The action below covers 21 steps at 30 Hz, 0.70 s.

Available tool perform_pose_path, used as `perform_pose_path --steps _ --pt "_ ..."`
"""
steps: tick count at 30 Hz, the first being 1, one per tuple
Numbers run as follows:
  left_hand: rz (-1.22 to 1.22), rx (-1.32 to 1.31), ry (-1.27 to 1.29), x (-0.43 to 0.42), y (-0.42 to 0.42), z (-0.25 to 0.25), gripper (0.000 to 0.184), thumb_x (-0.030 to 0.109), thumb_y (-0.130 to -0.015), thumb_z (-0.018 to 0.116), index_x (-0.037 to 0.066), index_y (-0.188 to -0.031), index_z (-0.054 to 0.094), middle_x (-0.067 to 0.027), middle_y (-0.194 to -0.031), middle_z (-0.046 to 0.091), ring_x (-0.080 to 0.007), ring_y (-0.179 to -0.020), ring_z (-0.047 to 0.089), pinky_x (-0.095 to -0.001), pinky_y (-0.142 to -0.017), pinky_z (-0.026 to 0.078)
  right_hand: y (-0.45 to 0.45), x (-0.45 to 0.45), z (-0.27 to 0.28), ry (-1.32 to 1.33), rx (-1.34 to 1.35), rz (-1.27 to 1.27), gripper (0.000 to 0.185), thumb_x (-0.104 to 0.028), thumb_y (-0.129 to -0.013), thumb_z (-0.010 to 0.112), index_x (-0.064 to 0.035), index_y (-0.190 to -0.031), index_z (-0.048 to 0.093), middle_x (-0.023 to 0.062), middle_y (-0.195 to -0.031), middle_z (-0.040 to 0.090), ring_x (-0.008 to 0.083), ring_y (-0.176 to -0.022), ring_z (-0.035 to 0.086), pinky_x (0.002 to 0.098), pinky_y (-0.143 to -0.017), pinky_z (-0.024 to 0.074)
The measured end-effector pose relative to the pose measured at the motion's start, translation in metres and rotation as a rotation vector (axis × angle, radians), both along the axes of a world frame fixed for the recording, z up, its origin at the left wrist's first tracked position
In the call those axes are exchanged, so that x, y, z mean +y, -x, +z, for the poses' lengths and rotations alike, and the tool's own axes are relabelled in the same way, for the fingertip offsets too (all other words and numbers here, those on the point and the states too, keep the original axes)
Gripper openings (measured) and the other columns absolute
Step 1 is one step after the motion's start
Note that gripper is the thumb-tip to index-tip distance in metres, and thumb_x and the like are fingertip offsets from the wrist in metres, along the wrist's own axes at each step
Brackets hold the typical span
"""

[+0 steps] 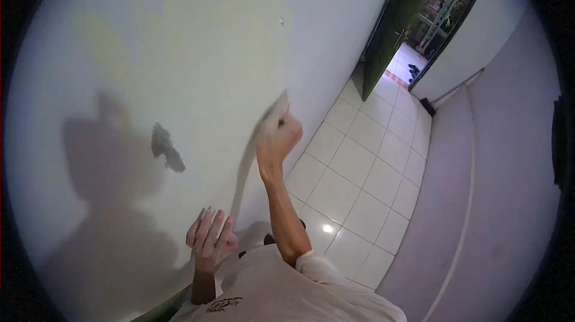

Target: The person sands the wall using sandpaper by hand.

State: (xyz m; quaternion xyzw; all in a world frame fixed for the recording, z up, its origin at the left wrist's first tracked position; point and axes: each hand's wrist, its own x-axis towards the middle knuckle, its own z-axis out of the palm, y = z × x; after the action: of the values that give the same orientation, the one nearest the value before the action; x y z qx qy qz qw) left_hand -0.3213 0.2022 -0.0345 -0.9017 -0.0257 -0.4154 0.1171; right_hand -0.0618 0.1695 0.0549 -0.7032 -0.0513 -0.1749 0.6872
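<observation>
So the right hand (279, 133) is up against the pale wall (209, 76), fingers closed around what looks like a flat scraper (279, 105). It's kinda blurry, but the thin blade pokes out past the top of the fist, angled up, right at the wall surface. Whether the edge actually touches, I can't tell. The left hand (214, 237) is lower down, well apart from the right one, fingers pointing up close to the wall. There's a small greyish tip showing by its fingertips, but I can't tell what that is or if the hand is gripping it.

Between the hands and the big head-and-shoulders shadow (111, 172) there's a rough dark grey patch (166, 148), with faint yellowish blotches (179, 10) higher up and a little chipped spot (281, 21) above the scraper. On the other side: glossy white floor tiles (359, 163), an open dark green door (395, 28), and some dark footwear (413, 71) at the doorway. The white T-shirt (269, 286) has a small print on it.
</observation>
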Motion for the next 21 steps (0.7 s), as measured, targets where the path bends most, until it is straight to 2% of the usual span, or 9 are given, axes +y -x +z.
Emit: perform_pose_path --steps 1,3,5,7,10,13,17,18,21 --pt "0.014 0.007 -0.028 0.005 -0.004 0.001 0.040 0.020 -0.083 0.047 0.022 -0.117 0.067 -0.0017 -0.129 0.062 -0.0261 -0.123 0.056 -0.0421 -0.098 0.045 0.005 0.002 0.047 -0.062 -0.121 0.011 0.047 -0.017 -0.099 0.047 0.0017 -0.057 0.036 0.0027 -0.046 0.028 0.0104 -0.048 0.024 0.0356 -0.046 0.0195" --pt "0.014 0.022 -0.023 0.003 0.002 0.005 0.038 0.021 -0.084 0.047 0.022 -0.117 0.067 -0.0022 -0.130 0.062 -0.0262 -0.123 0.055 -0.0422 -0.098 0.045 -0.003 0.005 0.048 0.015 -0.326 -0.006 0.049 -0.018 -0.098 0.047 0.0019 -0.056 0.033 0.0002 -0.047 0.027 0.0105 -0.049 0.023 0.0354 -0.047 0.0194" --pt "-0.021 -0.015 -0.031 0.006 -0.003 -0.003 0.035 0.022 -0.086 0.049 0.021 -0.115 0.068 -0.0029 -0.128 0.063 -0.0265 -0.122 0.056 -0.0424 -0.097 0.046 -0.006 0.005 -0.034 -0.023 -0.261 -0.037 0.048 -0.019 -0.098 0.047 0.0025 -0.058 0.034 0.0015 -0.048 0.027 0.0108 -0.048 0.023 0.0355 -0.047 0.0195" --pt "-0.052 -0.067 -0.030 0.010 -0.011 -0.002 0.033 0.023 -0.087 0.050 0.020 -0.114 0.069 -0.0029 -0.126 0.064 -0.0267 -0.120 0.058 -0.0422 -0.096 0.046 -0.007 0.003 -0.018 -0.051 -0.199 -0.068 0.047 -0.019 -0.098 0.047 0.0031 -0.059 0.034 0.0028 -0.048 0.026 0.0112 -0.048 0.024 0.0356 -0.047 0.0197" --pt "-0.032 -0.078 -0.016 0.005 -0.004 0.000 0.041 0.021 -0.079 0.045 0.019 -0.111 0.071 0.0000 -0.121 0.068 -0.0214 -0.117 0.060 -0.0367 -0.091 0.049 -0.014 -0.001 0.064 0.086 -0.222 -0.006 0.041 -0.016 -0.099 0.046 0.0085 -0.068 0.053 0.0072 -0.049 0.031 0.0106 -0.047 0.028 0.0358 -0.045 0.0227" --pt "-0.073 -0.135 -0.005 0.008 -0.007 0.002 0.042 0.021 -0.080 0.044 0.018 -0.112 0.071 -0.0012 -0.121 0.068 -0.0220 -0.115 0.061 -0.0375 -0.091 0.049 -0.019 0.006 0.012 0.071 -0.416 -0.119 0.035 -0.010 -0.097 0.047 0.0047 -0.068 0.060 0.0151 -0.048 0.031 0.0218 -0.040 0.033 0.0372 -0.045 0.0263" --pt "-0.074 -0.129 -0.038 0.010 -0.005 0.003 0.040 0.024 -0.083 0.043 0.017 -0.111 0.071 -0.0029 -0.119 0.069 -0.0229 -0.112 0.063 -0.0384 -0.091 0.050 -0.014 0.002 0.035 0.089 -0.223 -0.112 0.042 -0.012 -0.097 0.048 0.0050 -0.058 0.049 0.0150 -0.048 0.033 0.0217 -0.040 0.029 0.0378 -0.045 0.0241" --pt "-0.079 -0.123 -0.036 0.010 -0.002 0.002 0.040 0.024 -0.083 0.043 0.017 -0.111 0.071 -0.0029 -0.119 0.069 -0.0229 -0.112 0.063 -0.0384 -0.091 0.050 -0.007 0.004 0.078 -0.003 -0.215 -0.019 0.049 -0.016 -0.101 0.046 0.0014 -0.057 0.037 0.0046 -0.050 0.025 0.0094 -0.049 0.025 0.0356 -0.045 0.0207" --pt "-0.057 -0.108 -0.006 0.006 -0.003 -0.003 0.039 0.026 -0.084 0.044 0.017 -0.111 0.070 -0.0023 -0.120 0.068 -0.0228 -0.114 0.062 -0.0384 -0.091 0.050 -0.008 0.008 0.090 -0.045 -0.529 -0.009 0.049 -0.014 -0.101 0.047 0.0019 -0.056 0.036 0.0033 -0.049 0.025 0.0091 -0.048 0.023 0.0346 -0.044 0.0202"
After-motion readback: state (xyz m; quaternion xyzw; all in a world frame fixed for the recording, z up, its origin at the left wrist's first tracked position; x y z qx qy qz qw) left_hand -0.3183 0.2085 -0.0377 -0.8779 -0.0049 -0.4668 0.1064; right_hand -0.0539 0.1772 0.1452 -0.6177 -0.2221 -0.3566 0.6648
